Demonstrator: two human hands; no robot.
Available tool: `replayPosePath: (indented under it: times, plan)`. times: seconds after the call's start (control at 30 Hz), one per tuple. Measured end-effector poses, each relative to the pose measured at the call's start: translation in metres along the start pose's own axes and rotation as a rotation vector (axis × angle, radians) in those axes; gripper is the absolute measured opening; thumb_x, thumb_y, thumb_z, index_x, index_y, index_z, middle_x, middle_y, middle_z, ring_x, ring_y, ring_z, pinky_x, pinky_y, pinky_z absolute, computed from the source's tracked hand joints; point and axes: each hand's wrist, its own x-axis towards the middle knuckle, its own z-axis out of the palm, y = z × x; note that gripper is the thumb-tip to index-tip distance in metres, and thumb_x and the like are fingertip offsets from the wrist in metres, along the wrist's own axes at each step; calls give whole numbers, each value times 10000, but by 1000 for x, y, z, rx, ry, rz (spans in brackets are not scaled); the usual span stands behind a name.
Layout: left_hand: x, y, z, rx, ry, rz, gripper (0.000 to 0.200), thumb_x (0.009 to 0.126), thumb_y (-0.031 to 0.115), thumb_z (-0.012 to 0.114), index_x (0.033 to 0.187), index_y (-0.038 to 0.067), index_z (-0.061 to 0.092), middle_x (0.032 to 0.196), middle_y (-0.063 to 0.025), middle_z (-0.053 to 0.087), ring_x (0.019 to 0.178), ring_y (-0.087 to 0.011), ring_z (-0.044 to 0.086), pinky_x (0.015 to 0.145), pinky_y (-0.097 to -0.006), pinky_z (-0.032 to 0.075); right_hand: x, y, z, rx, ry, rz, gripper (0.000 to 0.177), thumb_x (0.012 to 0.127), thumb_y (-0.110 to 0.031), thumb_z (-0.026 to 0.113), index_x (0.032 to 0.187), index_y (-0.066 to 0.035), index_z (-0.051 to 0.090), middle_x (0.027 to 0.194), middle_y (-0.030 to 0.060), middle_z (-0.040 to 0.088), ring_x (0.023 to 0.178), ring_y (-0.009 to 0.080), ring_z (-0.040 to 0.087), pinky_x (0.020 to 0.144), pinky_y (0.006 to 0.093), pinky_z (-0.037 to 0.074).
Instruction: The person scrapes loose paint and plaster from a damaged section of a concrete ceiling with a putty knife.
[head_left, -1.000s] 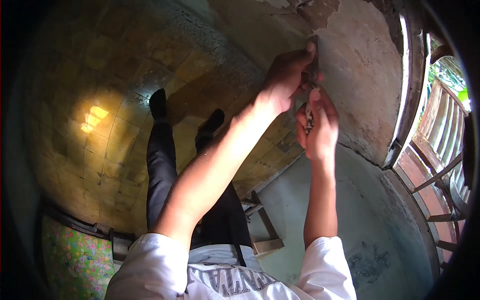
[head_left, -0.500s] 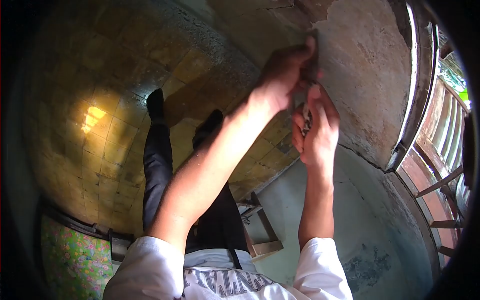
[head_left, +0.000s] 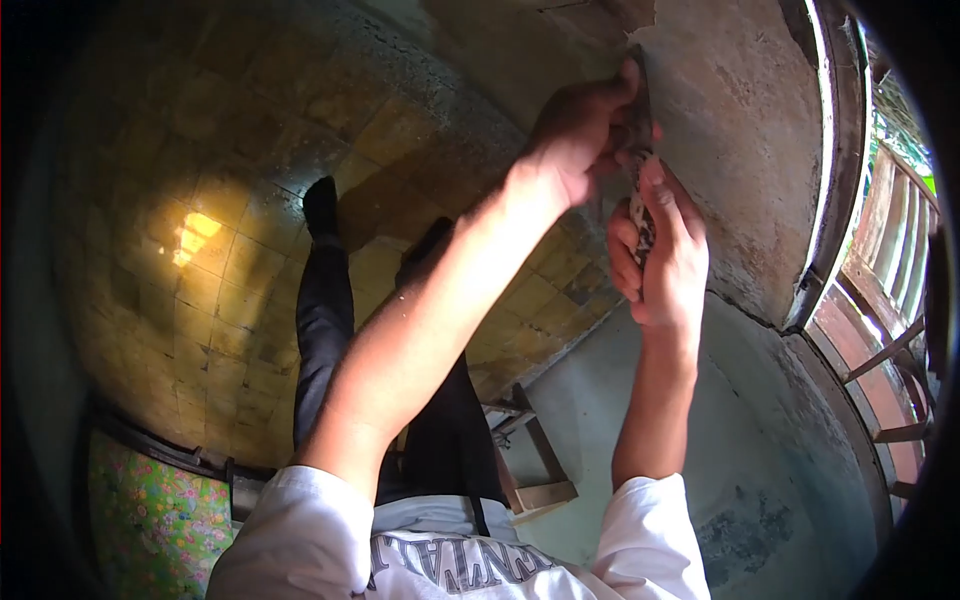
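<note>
Both hands are raised at the upper centre, in front of a worn wall (head_left: pixel 730 130). My right hand (head_left: pixel 660 245) is closed around the speckled handle (head_left: pixel 643 215) of a tool, its thumb along the top. Beyond that handle, a dark flat part (head_left: pixel 641 95) of the tool points up along the wall. My left hand (head_left: pixel 590 130) is closed at this dark part, thumb pointing up, its other fingers partly hidden behind the tool. Whether the dark part touches the wall I cannot tell.
Yellow tiles (head_left: pixel 215 290) cover the floor, where my feet in dark socks stand. A wooden frame (head_left: pixel 545 495) is beside my legs. Floral green fabric (head_left: pixel 155 510) lies at lower left. A window opening with wooden bars (head_left: pixel 885 350) is on the right.
Both hands and the tool have shifted a little to the right in view, and the dark part shows more clearly. The whole scene has also shifted slightly right.
</note>
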Motion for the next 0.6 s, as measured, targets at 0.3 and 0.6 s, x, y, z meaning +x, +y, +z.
replayPosePath:
  times: [0.3, 0.6]
  plan:
    - [3, 10, -36, 147, 42, -17, 357, 959, 434, 546, 869, 94, 604, 737, -26, 633, 575, -103, 548, 491, -241, 410, 22, 23, 22, 18, -56, 52, 314, 1008, -357, 420, 1098, -83, 544, 542, -12, 422, 346, 77, 331, 314, 237, 246]
    - [8, 7, -21, 340, -1, 138, 337, 967, 432, 538, 903, 104, 587, 759, -44, 621, 600, -95, 517, 532, -253, 382, 45, 53, 7, 85, -78, -142, 361, 1012, -355, 425, 1209, -64, 509, 599, 10, 463, 364, 81, 371, 327, 234, 278]
